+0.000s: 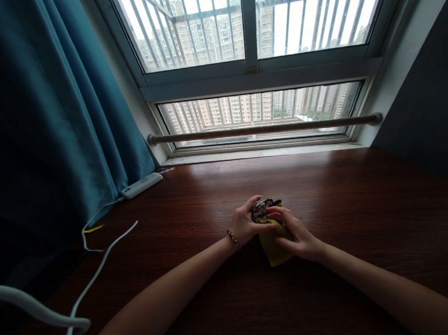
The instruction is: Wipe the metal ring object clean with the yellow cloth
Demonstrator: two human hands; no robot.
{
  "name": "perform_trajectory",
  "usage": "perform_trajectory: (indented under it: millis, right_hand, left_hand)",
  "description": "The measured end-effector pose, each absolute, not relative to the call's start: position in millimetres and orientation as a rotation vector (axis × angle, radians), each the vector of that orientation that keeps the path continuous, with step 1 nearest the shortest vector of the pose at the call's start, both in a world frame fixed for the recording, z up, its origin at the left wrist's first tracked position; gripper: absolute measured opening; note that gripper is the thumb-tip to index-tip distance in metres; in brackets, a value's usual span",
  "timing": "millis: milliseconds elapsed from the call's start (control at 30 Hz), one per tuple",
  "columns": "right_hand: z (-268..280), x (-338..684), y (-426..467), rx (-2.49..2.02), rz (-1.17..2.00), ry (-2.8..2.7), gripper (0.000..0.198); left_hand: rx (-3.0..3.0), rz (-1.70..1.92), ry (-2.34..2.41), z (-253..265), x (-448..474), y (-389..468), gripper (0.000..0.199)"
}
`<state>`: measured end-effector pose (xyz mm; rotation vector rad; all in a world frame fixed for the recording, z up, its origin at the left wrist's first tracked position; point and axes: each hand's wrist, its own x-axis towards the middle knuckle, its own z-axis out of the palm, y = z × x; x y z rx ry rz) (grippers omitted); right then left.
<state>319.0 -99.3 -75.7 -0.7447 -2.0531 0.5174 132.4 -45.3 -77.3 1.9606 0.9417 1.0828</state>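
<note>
Over the dark wooden surface, my left hand (245,221), with a beaded bracelet at the wrist, curls around a small, dark, shiny object (259,211) with a patterned look. Its exact kind cannot be made out, as fingers cover much of it. A yellow cloth (275,250) hangs beneath and behind the object. My right hand (299,237) grips this cloth, its fingers pressing it against the object's right side. Both hands meet close together near the middle of the view.
A white power strip (141,186) lies at the back left by the blue curtain (87,110). White cables (101,273) and a yellow strip (93,229) are on the left. Beyond the wooden surface (363,204), a metal rail (263,130) crosses the window.
</note>
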Motion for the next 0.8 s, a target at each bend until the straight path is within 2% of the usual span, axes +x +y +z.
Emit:
perform_trajectory:
  millis: [67,200,467,533,633,800]
  right_hand:
    - [-74,319,-100,-0.736,0.559,-2.068,0.06]
    - [-78,315,-99,-0.803,0.382,-2.16,0.068]
    - [-90,303,-104,-1.166,-0.097,-2.156,0.062]
    - [-90,302,-103,-1.16,-0.064,-2.123,0.056]
    - [-90,305,-99,-1.078,0.175,-2.009,0.044]
    - [-91,310,-93,-0.953,0.46,-1.902,0.041]
  left_hand:
    - [1.922,1.091,0.956,-79,133,-42,0.072]
    - [1.911,1.095,0.956,-79,135,-40,0.064]
    - [2.032,1.096,0.955,-73,135,-48,0.075]
    - [2.072,1.128,0.959,-73,135,-50,0.077]
    - [2.158,1.187,0.945,-73,134,-53,0.08]
    - [2.333,1.274,0.827,-73,135,-58,0.083]
